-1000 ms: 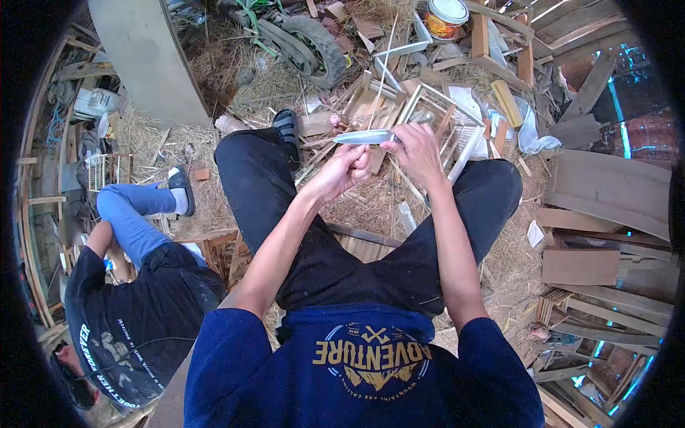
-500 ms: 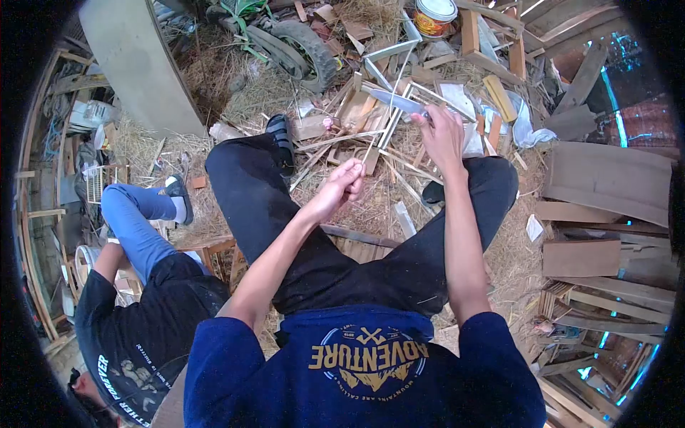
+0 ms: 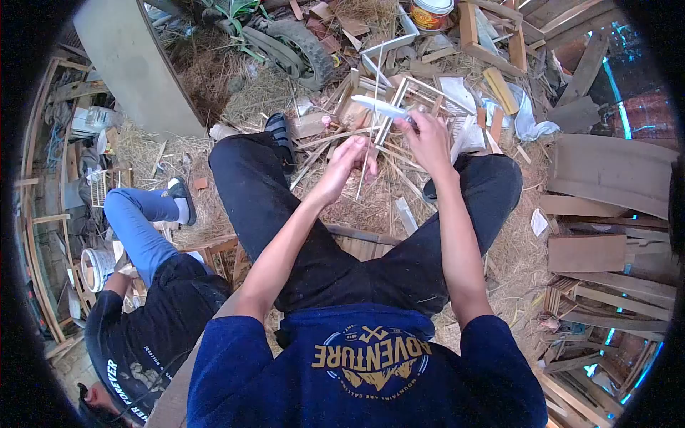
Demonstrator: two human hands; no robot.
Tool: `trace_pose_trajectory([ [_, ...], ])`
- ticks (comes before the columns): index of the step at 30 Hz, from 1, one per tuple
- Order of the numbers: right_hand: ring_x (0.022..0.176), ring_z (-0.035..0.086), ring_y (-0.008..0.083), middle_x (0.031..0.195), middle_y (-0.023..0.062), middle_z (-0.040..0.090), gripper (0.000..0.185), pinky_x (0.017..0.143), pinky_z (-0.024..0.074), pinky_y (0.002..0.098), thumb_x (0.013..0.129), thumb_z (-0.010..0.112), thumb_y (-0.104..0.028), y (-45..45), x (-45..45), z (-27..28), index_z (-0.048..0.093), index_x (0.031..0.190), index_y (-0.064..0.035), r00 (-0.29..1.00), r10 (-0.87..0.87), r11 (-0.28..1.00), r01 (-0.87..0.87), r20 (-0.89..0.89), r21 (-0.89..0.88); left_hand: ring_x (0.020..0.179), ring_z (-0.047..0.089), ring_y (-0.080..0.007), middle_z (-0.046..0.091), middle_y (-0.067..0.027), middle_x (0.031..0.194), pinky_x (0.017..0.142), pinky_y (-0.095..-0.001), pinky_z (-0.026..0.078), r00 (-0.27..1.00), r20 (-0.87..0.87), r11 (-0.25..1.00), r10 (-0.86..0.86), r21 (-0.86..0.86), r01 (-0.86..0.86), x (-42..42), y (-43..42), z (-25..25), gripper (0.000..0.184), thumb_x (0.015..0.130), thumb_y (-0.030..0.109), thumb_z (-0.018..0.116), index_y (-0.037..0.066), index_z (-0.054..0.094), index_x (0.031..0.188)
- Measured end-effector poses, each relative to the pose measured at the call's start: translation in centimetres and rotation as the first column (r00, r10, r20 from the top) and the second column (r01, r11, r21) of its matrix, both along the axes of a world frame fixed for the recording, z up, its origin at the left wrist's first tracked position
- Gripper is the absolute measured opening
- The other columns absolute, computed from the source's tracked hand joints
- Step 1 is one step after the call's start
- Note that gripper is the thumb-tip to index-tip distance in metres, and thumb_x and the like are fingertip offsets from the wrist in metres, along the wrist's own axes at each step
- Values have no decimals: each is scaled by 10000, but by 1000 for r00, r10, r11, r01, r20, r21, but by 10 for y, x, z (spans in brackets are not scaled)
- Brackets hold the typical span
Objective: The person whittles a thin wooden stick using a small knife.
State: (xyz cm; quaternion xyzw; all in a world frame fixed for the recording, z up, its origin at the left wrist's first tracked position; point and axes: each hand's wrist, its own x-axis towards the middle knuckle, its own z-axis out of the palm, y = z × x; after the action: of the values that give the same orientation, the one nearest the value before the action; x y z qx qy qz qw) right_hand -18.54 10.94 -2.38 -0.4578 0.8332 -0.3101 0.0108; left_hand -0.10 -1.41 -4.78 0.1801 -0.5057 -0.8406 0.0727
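A thin pale stick (image 3: 377,85) runs upward from my left hand (image 3: 347,165), whose fingers are closed round it, and its lower end sticks out below them. My right hand (image 3: 428,140) grips the dark handle of a knife. The knife (image 3: 380,106) has a pale, wide blade that points left and crosses the stick above my left hand. Whether blade and stick touch, I cannot tell. Both hands are above the gap between my knees, over scattered wood strips (image 3: 408,160).
Another person (image 3: 153,314) sits at the left beside a white bucket (image 3: 96,267). A tire (image 3: 308,57), a paint bucket (image 3: 431,13) and slatted wooden frames (image 3: 435,96) lie ahead. Boards (image 3: 586,254) are stacked at the right. Straw covers the ground.
The knife went out to the upper right, then came back left and lower. The stick now extends below my left hand. At the left, the other person has shifted and the white bucket shows more.
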Motion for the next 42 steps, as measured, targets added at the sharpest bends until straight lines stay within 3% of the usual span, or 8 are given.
trace_pose_trajectory([
  [9,793,624,385,800,172,665,401,766,454,463,963,583,-467,-4,13,-11,649,978,-71,994,72,989,-81,81,122,660,604,-133,633,-65,732,619,-271,465,994,18,994,106,-4,-106,-4,-3,-11,297,1050,321,486,45,555,1136],
  [12,767,627,397,765,188,649,399,727,463,479,962,590,-460,-8,15,-8,642,951,-64,984,101,984,-121,148,129,663,634,-127,646,-57,766,532,-243,465,985,-1,983,170,63,-170,-1,-5,-15,232,1044,256,516,35,570,1090],
  [15,794,656,402,775,190,678,438,776,470,501,963,570,-482,-13,19,-1,641,900,-54,985,94,971,-122,143,203,647,628,-119,648,-58,770,513,-235,450,974,42,973,222,52,-224,1,-9,-19,225,1039,250,527,37,572,1094],
  [18,813,659,402,794,193,683,433,772,480,495,966,563,-484,-17,21,-6,654,924,-62,980,116,976,-142,160,164,632,606,-132,637,-57,714,588,-274,484,982,21,982,190,0,-190,3,-14,-21,261,1031,293,533,45,572,1103],
  [21,818,659,404,806,192,688,425,770,486,494,968,561,-482,-19,24,-3,665,950,-71,968,109,975,-148,225,166,625,602,-128,636,-48,708,585,-271,480,980,68,982,189,-36,-187,6,-15,-21,230,1029,272,537,49,581,1066],
  [30,792,648,398,769,187,665,402,755,477,486,963,595,-437,-27,31,-4,652,916,-41,978,141,976,-163,155,145,535,552,-120,603,-39,667,529,-266,444,947,96,950,308,-77,-301,6,-17,-21,190,1026,214,505,40,577,997],
  [36,785,654,399,757,189,661,412,734,483,489,959,594,-450,-31,32,-6,647,910,-44,975,157,970,-182,156,163,524,548,-132,588,-55,649,526,-279,450,944,138,952,299,-110,-286,7,-23,-25,234,1042,246,485,38,562,968],
  [42,735,657,389,725,171,658,396,693,491,488,948,614,-436,-31,35,-6,643,889,-45,977,155,959,-185,147,217,534,576,-143,635,-81,712,491,-266,449,905,93,909,415,-8,-416,-2,-17,-31,184,1045,218,465,44,520,1025],
])
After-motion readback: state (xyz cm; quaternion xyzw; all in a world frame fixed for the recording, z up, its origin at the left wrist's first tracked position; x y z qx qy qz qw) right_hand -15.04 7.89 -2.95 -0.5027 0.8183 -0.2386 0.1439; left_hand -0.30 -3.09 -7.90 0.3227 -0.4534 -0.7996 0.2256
